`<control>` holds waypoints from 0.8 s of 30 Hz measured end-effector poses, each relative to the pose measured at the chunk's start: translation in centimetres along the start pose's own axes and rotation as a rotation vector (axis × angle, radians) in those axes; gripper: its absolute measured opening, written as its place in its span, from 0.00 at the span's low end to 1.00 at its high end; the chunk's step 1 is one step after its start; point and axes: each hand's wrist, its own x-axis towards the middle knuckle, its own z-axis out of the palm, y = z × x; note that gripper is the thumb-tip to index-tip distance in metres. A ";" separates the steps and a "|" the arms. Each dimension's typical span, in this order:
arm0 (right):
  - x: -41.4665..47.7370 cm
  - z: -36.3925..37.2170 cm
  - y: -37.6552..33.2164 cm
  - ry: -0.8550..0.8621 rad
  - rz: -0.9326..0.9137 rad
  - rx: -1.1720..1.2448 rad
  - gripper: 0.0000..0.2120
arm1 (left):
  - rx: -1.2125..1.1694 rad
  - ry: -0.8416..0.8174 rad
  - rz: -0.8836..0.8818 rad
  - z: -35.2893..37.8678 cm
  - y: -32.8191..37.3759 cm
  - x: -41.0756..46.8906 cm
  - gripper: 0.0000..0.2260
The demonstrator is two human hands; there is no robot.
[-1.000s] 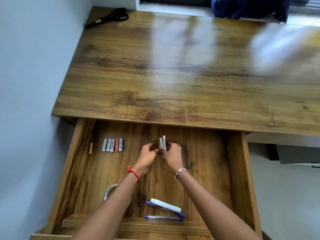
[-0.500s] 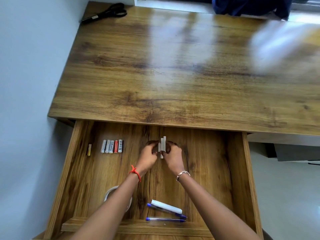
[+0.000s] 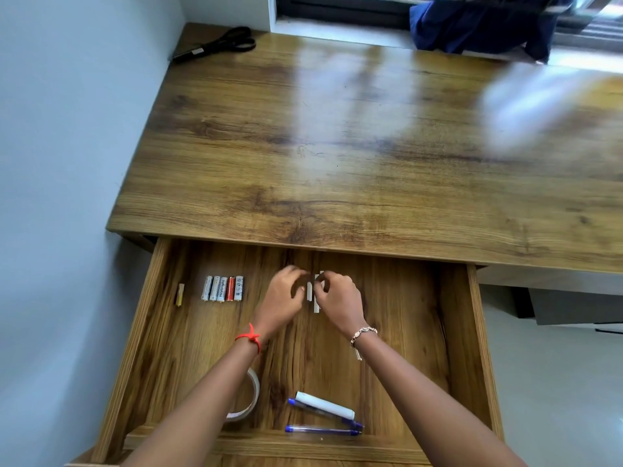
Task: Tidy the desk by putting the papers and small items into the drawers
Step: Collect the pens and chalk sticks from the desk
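The wooden drawer (image 3: 462, 332) stands pulled out below the desk top (image 3: 371, 163). Both my hands are inside it near its back. My right hand (image 3: 338, 299) pinches small white sticks (image 3: 316, 303) that lie side by side on the drawer floor. My left hand (image 3: 283, 298) hovers just left of them with curled fingers; whether it touches a stick is unclear. A row of several batteries (image 3: 222, 288) lies to the left, with a small yellow piece (image 3: 180, 294) beyond them.
Near the drawer front lie a tape roll (image 3: 247, 399), partly under my left forearm, a white marker (image 3: 325, 405) and two blue pens (image 3: 322, 430). Black scissors (image 3: 215, 45) rest at the desk's far left corner. Blue cloth (image 3: 478, 25) hangs at the window.
The hands stayed over the white sticks, fingers shifting slightly, left hand opening away a little. The view tilted up, showing more of the desk's far edge.
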 end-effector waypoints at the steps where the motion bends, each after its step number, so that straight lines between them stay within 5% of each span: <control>1: 0.2 -0.3 -0.4 0.011 -0.047 0.003 0.11 | -0.006 0.046 0.053 -0.8 0.3 0.1 0.12; 11: 5.0 -4.5 -7.3 0.135 -0.394 0.045 0.08 | 0.067 0.338 0.283 -10.3 0.3 5.0 0.09; 24: 17.0 -6.6 -15.5 0.212 -0.432 -0.120 0.07 | 0.304 0.230 0.075 -18.3 -4.8 15.0 0.22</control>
